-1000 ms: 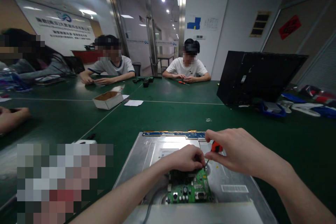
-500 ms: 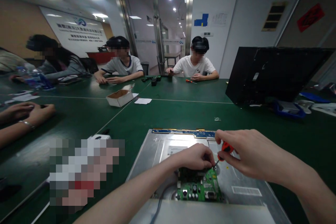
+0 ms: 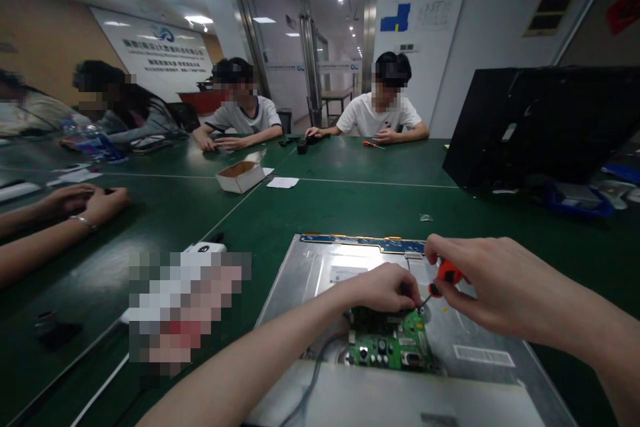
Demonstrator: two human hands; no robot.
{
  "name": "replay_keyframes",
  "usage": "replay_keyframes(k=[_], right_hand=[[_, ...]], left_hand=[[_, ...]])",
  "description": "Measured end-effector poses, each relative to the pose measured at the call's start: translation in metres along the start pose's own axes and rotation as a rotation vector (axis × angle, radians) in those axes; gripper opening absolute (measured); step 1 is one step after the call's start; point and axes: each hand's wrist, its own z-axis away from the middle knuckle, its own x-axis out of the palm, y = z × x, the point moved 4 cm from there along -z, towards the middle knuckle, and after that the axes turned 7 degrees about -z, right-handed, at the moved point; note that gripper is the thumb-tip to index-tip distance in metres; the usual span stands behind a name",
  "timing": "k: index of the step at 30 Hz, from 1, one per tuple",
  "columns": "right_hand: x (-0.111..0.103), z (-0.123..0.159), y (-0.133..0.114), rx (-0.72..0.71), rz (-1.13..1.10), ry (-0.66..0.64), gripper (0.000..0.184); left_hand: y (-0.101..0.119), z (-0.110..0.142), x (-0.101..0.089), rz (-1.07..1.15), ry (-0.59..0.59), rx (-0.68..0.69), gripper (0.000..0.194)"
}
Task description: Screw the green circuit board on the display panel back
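A red-and-black screwdriver is gripped in my right hand, its thin shaft slanting down to the left. The tip reaches the upper right corner of a green circuit board. There my left hand has its fingers pinched together beside the tip; whatever they hold is hidden. This hand covers the board's upper part. The board lies on the silver metal back of a display panel, which has a blue circuit strip along its far edge. A grey cable curves down from the board's left side.
A black monitor stands at the right, with a blue tray below it. An open box and paper lie farther back. A white power strip, partly blurred out, is at left. Other people sit around the green table.
The view has shifted, so the scene sits slightly right and higher. Both hands keep their places at the board corner, with the screwdriver a little more tilted.
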Motion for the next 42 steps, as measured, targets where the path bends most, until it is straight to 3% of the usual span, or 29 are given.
replay_keyframes(k=[8, 12, 18, 27, 30, 35, 42], right_hand=[[0.004, -0.006, 0.007, 0.044, 0.137, -0.012, 0.017], [0.003, -0.004, 0.007, 0.040, 0.089, 0.015, 0.007], [0.000, 0.000, 0.003, -0.022, -0.004, 0.002, 0.011], [0.000, -0.004, 0.005, 0.034, 0.149, -0.028, 0.016], [-0.003, -0.002, 0.004, 0.037, 0.074, -0.027, 0.005], [-0.007, 0.001, -0.001, -0.010, -0.049, -0.058, 0.005], [-0.001, -0.003, 0.007, -0.008, 0.031, -0.049, 0.021]], left_hand=[[-0.001, 0.000, 0.001, 0.014, -0.007, 0.013, 0.016], [-0.001, -0.001, 0.001, 0.019, -0.011, 0.011, 0.014], [0.001, 0.000, -0.001, 0.002, 0.002, 0.000, 0.013], [0.000, -0.002, 0.001, -0.006, 0.011, -0.001, 0.017], [-0.001, -0.003, 0.002, -0.004, 0.007, -0.004, 0.017], [0.000, -0.002, -0.001, -0.008, 0.006, 0.003, 0.014], [0.002, -0.001, -0.002, -0.031, 0.006, 0.005, 0.012]])
